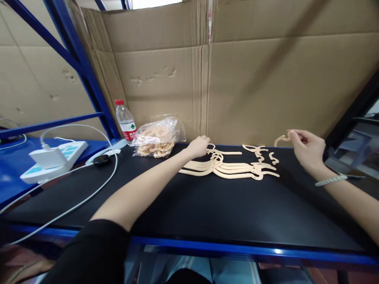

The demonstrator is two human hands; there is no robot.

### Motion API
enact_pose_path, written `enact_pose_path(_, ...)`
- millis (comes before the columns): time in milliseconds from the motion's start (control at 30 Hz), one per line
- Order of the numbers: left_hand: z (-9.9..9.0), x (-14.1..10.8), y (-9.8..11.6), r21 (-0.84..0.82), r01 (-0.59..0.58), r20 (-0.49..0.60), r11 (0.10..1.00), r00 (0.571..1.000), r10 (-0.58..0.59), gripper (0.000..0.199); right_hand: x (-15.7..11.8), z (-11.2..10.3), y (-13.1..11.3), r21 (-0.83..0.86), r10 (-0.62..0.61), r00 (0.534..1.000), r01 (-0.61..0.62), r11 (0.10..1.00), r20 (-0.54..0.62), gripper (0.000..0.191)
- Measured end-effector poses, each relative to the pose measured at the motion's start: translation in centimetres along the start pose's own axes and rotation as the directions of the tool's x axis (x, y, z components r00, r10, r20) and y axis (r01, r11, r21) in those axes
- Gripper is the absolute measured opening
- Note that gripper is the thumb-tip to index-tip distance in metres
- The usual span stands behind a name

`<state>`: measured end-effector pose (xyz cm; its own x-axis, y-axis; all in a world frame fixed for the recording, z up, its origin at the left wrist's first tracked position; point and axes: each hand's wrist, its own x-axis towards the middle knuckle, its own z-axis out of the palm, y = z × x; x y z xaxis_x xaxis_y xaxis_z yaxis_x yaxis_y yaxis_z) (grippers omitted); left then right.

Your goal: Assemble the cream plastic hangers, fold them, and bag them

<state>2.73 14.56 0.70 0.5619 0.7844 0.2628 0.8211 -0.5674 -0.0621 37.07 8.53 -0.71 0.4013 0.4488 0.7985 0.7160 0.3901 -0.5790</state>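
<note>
My right hand point(308, 149) is raised above the right side of the black tabletop. Its thumb and fingers pinch a beige curved strip point(281, 139), whose wavy free end points left. My left hand point(199, 147) reaches to the back of the table with its fingers curled down. A small beige loop point(211, 147) shows beside those fingertips; whatever they hold is hidden. Just in front of that hand lies a row of long beige curved strips point(233, 170), partly overlapping. Smaller wavy beige pieces point(274, 158) lie to the right, near the table's back edge.
Clear plastic bags of beige pieces point(156, 138) stand at the back left beside a red-capped water bottle point(126, 120). Further left are a white power strip point(55, 161) and loose white cables point(89, 196). A cardboard wall point(251, 79) closes the back. Someone's arm point(26, 268) shows at lower left.
</note>
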Motion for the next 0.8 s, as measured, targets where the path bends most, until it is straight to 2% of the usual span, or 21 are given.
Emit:
enact_pose_path(100,0.7,2.3,-0.5,0.041,0.054,0.045,0.998,0.997,-0.056,0.040,-0.5,0.3,-1.0,0.167,0.145,0.987,-0.156,0.974,0.075,0.030)
enact_pose_path(200,0.8,2.9,-0.6,0.072,0.067,0.089,0.995,0.993,-0.074,0.037,-0.8,0.7,-1.9,0.279,0.240,0.950,-0.290,0.916,0.199,0.030)
enact_pose_path(400,1.0,2.3,-0.8,0.100,0.036,0.164,0.994,0.985,-0.052,0.019,-1.6,1.5,-3.5,0.446,0.290,0.914,-0.394,0.804,0.286,0.020)
enact_pose_path(533,1.2,1.9,-1.3,0.085,0.027,0.118,0.996,0.992,-0.037,0.018,-2.1,1.9,-4.2,0.493,0.322,0.872,-0.476,0.728,0.368,0.014)
enact_pose_path(667,0.8,1.4,-1.8,0.049,0.047,0.017,0.998,0.999,-0.048,0.021,-2.2,2.0,-4.5,0.481,0.368,0.815,-0.566,0.669,0.448,0.015)
enact_pose_path(800,0.0,0.6,-1.7,-0.004,0.062,-0.079,0.998,0.995,-0.062,0.021,-2.3,2.1,-4.4,0.450,0.361,0.824,-0.548,0.705,0.437,0.012)
